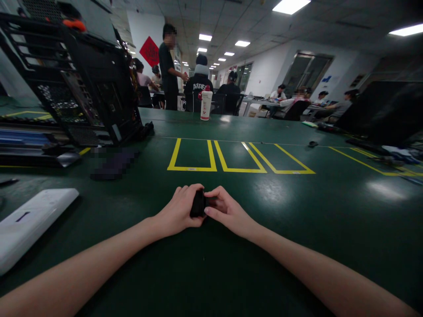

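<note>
A small black block-like object (198, 204) is between my hands, just above or on the green table (231, 273); I cannot tell which, nor what kind of thing it is. My left hand (180, 207) wraps round its left side, thumb below and fingers over the top. From the right, my right hand (228, 209) reaches its far side, with thumb and forefinger tips at its right edge. The other fingers of that hand curl behind in shadow. Beyond the hands, yellow tape outlines (191, 169) mark the tabletop.
An opened black computer case (99, 97) stands at left. Nearer lies a white power strip-like box (36, 215). A white cup (206, 105) stands at the table's far edge. At right are a dark monitor (390, 114) and clutter. Several people sit or stand beyond.
</note>
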The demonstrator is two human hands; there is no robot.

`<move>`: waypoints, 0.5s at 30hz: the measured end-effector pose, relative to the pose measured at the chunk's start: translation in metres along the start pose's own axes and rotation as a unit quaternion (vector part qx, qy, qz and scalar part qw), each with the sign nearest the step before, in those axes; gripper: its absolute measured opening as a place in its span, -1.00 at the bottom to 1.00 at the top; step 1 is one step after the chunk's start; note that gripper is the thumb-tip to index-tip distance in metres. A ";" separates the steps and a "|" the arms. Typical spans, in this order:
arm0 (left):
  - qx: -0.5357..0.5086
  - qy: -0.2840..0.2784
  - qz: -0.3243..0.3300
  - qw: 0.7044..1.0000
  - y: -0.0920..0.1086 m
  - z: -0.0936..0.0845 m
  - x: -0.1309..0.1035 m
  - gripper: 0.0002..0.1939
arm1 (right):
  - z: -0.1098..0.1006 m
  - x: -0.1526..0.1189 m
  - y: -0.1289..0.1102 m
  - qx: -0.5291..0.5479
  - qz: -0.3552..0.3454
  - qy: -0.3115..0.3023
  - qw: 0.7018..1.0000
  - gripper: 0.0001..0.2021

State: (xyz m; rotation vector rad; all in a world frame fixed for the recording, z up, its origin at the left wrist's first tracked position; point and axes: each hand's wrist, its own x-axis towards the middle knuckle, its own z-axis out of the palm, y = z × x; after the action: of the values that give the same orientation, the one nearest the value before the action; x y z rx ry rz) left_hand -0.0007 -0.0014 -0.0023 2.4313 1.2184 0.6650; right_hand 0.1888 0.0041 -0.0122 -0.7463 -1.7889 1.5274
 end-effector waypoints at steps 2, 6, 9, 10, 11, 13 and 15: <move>-0.002 -0.001 -0.002 1.000 0.000 0.000 0.000 -0.42 | 0.000 0.000 -0.001 -0.014 0.006 0.010 1.000 -0.80; -0.004 -0.009 -0.003 1.000 0.001 -0.001 0.000 -0.44 | 0.000 0.001 -0.002 -0.036 0.016 0.026 0.999 -0.73; 0.002 -0.013 -0.001 1.000 0.001 -0.001 -0.001 -0.43 | -0.001 0.001 -0.002 -0.034 0.016 0.013 0.999 -0.69; 0.004 -0.012 -0.001 1.000 0.001 0.000 -0.001 -0.42 | -0.001 0.001 -0.001 -0.025 0.013 0.004 1.000 -0.69; 0.005 -0.009 0.000 1.000 0.000 0.000 -0.001 -0.41 | -0.001 0.001 -0.001 -0.014 0.008 -0.004 1.000 -0.68; 0.007 -0.004 0.004 1.000 0.000 0.000 0.000 -0.40 | -0.001 0.000 -0.001 0.004 0.006 -0.011 1.000 -0.66; 0.006 -0.001 0.007 1.000 0.000 0.000 0.000 -0.41 | -0.001 0.000 -0.002 0.006 0.010 -0.004 1.000 -0.72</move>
State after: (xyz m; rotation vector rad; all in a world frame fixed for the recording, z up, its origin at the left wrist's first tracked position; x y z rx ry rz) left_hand -0.0009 -0.0011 -0.0023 2.4517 1.2084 0.6616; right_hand 0.1895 0.0038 -0.0104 -0.7554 -1.7823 1.5533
